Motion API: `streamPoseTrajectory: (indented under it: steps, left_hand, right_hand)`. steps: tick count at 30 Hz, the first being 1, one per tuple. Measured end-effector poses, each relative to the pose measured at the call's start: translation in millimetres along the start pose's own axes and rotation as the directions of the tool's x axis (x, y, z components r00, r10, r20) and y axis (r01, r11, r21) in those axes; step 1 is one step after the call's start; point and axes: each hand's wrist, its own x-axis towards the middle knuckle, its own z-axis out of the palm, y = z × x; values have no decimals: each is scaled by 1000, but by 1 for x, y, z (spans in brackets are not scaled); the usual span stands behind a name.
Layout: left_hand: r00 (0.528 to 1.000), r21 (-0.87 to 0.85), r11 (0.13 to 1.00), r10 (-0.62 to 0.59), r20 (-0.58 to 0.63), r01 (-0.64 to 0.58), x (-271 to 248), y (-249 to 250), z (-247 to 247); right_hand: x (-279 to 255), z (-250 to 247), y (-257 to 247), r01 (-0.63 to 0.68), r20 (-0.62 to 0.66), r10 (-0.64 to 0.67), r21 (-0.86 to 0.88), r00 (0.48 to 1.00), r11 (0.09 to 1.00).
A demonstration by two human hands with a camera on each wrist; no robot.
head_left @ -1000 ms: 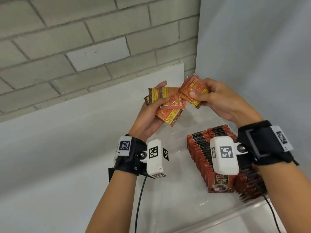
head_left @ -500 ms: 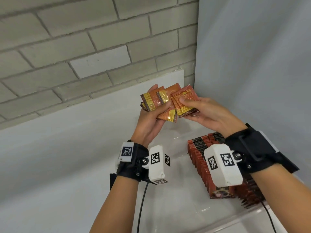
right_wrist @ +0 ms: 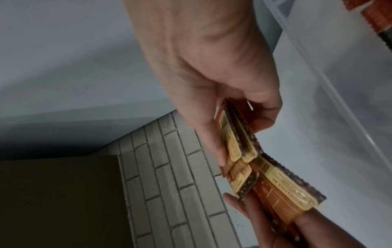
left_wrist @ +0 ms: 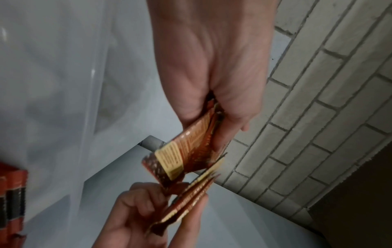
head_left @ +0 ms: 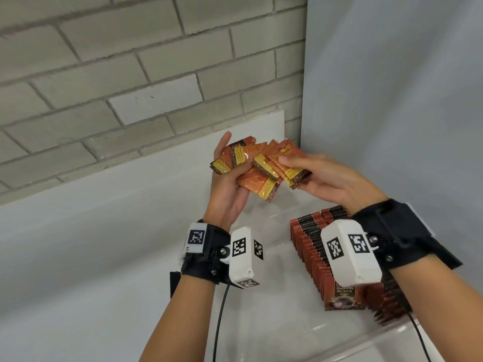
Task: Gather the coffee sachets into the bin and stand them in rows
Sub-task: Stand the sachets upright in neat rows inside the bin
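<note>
Both forearms reaching forward and up, meeting above the far end of the clear bin [head_left: 261, 333]

Left hand [head_left: 227, 189] turning palm inward, fingers pointing up, thumb folding across the front; grip clamping on a loose fan of orange coffee sachets [head_left: 244, 159], printed backs facing the head camera, edges splaying out unevenly

Right hand [head_left: 329, 180] coming in from the right, palm up, thumb on top, fingers curling underneath; grip pinching a smaller stack of sachets [head_left: 288, 163], tilting down toward the right

Stacks overlapping and touching at the middle, corners of the right stack lying over the left fan

Wrist views showing each thumb pressing flat on its sachets, edges fanning between the two hands

Standing in the bin below the right wrist: tight rows of red and black sachets [head_left: 311, 246], upright, face forward, partly hidden behind the wrist camera

Bin sitting on the white surface [head_left: 78, 257], beside the brick wall [head_left: 117, 74]
</note>
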Motion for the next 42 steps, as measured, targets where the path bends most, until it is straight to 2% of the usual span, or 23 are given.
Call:
streamPoseTrajectory:
  steps: [10, 14, 16, 20, 24, 31, 35, 38, 42]
  left_hand:
    - [979, -67, 990, 108, -175, -121, 1, -1, -1]
    - [962, -86, 981, 149, -231, -173, 3, 2, -4]
    - [963, -83, 982, 147, -225, -169, 3, 3, -6]
    - [990, -37, 995, 87, -114, -92, 2, 1, -6]
    - [997, 9, 1000, 22, -67, -21, -1, -3, -1]
    - [993, -38, 999, -9, -118, 4, 0, -4, 0]
    - [986, -45, 999, -10, -164, 3, 3, -1, 1]
    - [993, -40, 999, 31, -117, -36, 3, 0, -3]
    - [997, 72, 997, -14, -79, 20, 2, -2, -1]
  right_hand:
    - [-2, 8, 7, -96, 74, 95, 7, 993, 995]
    - [-2, 9, 10, -127, 146, 140, -91, 979, 988]
    - [-2, 11, 12, -84, 147, 116, -204, 982, 975]
    - [-1, 11, 12, 86, 51, -72, -372, 996, 924]
    - [-1, 10, 14, 49, 135, 7, -412, 991, 910]
    - [0, 12, 15, 2, 144, 40, -283, 989, 959]
    - [2, 7, 12, 32, 105, -15, -164, 994, 986]
    - [6, 3, 10, 73, 25, -72, -54, 997, 996]
    - [9, 2, 12, 109, -8, -109, -19, 994, 994]
